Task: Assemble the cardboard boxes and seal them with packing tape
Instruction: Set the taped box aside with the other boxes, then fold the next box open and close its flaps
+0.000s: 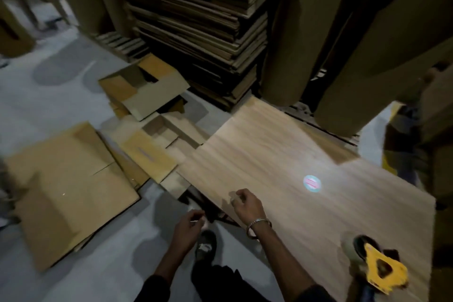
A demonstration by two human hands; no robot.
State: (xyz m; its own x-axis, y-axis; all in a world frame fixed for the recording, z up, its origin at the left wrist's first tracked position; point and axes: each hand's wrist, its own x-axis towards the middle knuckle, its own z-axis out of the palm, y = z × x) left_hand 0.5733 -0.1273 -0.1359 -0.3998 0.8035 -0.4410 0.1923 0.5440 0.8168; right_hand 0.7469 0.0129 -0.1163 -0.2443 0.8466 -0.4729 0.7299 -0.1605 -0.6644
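Far left: big flat cardboard sheet (66, 186) lying on the floor (49, 95), w/ a loose heap of smaller flattened boxes (147, 115) just beside it, some overlapping, one half-popped open. None assembled yet, no tape on any. Risk: heap is untidy, so pulling one piece could drag others or snag a flap & tear it.

Centre: left hand (188, 224) hangs low over the floor near a shoe (206, 245), fingers loosely curled, holding nothing as far as I can tell (blurry). Right hand (246, 205), bracelet on wrist, sits at the near edge of the wooden board (294, 154), fingers curled in; may be pinching sth small but can't tell. Behind: tall stack of flat cardboard (196, 32), edges ragged; knocking it could bring sheets sliding down onto the work spot.

Right: round sticker (311, 182) on the board. Tape dispenser (375, 267), yellow, rests at the board's near right corner, well apart from both hands. It's close to the edge, so an elbow or a box swung onto the board could knock it off. Light's dim too, so flaps may get misaligned.
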